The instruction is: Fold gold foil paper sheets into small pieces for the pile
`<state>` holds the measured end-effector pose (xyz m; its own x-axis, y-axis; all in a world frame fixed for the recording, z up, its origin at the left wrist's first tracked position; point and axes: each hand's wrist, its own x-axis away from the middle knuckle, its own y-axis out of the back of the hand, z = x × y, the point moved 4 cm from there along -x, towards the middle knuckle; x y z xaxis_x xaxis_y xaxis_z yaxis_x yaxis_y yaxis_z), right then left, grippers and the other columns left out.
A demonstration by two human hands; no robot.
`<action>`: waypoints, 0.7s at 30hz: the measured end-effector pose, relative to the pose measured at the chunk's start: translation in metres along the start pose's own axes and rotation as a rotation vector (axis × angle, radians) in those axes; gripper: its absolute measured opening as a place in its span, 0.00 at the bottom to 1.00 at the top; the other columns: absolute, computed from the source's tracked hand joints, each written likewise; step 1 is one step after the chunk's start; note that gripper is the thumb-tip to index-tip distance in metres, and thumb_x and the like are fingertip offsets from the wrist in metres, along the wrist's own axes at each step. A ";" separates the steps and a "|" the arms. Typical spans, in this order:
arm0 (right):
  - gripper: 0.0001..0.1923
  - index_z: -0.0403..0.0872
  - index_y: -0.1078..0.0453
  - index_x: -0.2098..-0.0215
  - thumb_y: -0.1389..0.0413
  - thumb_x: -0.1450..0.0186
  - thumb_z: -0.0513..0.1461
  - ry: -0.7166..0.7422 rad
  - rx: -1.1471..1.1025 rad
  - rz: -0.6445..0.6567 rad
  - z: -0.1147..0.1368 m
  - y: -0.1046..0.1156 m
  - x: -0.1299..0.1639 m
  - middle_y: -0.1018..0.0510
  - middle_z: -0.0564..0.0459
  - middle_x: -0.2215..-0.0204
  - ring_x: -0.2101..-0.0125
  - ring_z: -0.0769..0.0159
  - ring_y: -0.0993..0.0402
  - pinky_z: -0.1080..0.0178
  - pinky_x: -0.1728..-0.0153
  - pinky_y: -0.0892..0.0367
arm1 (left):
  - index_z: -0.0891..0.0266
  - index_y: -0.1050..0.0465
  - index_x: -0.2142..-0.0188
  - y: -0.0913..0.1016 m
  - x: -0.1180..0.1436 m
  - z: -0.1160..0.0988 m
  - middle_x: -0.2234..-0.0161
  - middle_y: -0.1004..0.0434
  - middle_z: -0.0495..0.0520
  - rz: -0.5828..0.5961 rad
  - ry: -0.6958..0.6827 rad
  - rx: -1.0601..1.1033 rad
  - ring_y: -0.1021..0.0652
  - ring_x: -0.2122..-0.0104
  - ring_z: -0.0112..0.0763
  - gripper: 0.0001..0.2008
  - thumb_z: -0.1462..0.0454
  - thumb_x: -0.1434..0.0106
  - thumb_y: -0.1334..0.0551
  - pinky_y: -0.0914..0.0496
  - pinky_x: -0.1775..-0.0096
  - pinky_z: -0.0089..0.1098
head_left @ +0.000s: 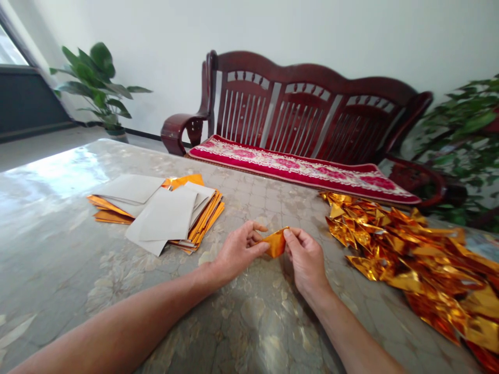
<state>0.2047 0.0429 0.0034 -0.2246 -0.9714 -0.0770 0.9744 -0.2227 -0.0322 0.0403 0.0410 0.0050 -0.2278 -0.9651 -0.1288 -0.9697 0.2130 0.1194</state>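
Between my two hands is a small folded piece of gold foil paper [276, 244], held just above the table. My left hand [242, 248] pinches its left end between thumb and fingers. At its upper right corner, the thumb and fingers of my right hand [306, 253] are closed on it. To the left lies a stack of foil paper sheets [167, 213], pale backs up, with orange-gold edges showing. A large heap of folded gold foil pieces [393, 249] spreads over the right side of the table.
The table [218, 332] has a glossy, floral-patterned cover. Beyond its far edge stands a dark red wooden bench [312, 104] with a red floral seat cover [288, 163]. A potted plant [97, 83] is at the back left, and leafy greenery [463, 124] at the right.
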 end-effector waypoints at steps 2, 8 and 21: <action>0.15 0.47 0.28 0.70 0.38 0.41 0.50 0.028 0.002 -0.021 0.002 0.000 0.001 0.30 0.59 0.79 0.79 0.71 0.40 0.67 0.77 0.43 | 0.63 0.32 0.56 -0.001 -0.001 0.000 0.74 0.26 0.45 -0.002 0.016 0.029 0.23 0.72 0.26 0.13 0.66 0.41 0.37 0.30 0.68 0.27; 0.14 0.48 0.29 0.68 0.37 0.41 0.50 0.062 -0.001 0.035 0.006 -0.003 0.002 0.27 0.58 0.77 0.77 0.71 0.36 0.67 0.76 0.40 | 0.62 0.31 0.56 -0.002 0.000 0.000 0.78 0.28 0.42 -0.038 0.023 0.008 0.25 0.77 0.24 0.14 0.70 0.43 0.37 0.34 0.72 0.24; 0.20 0.46 0.30 0.69 0.32 0.48 0.51 -0.080 -0.092 -0.003 -0.004 0.003 -0.004 0.31 0.61 0.84 0.85 0.75 0.43 0.71 0.86 0.51 | 0.59 0.22 0.54 0.019 -0.003 -0.014 0.69 0.22 0.48 0.025 -0.149 -0.170 0.23 0.66 0.29 0.16 0.61 0.31 0.48 0.30 0.59 0.28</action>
<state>0.2080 0.0463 -0.0001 -0.2218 -0.9751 0.0028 0.9675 -0.2204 -0.1241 0.0236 0.0455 0.0216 -0.2741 -0.9241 -0.2662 -0.9378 0.1954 0.2871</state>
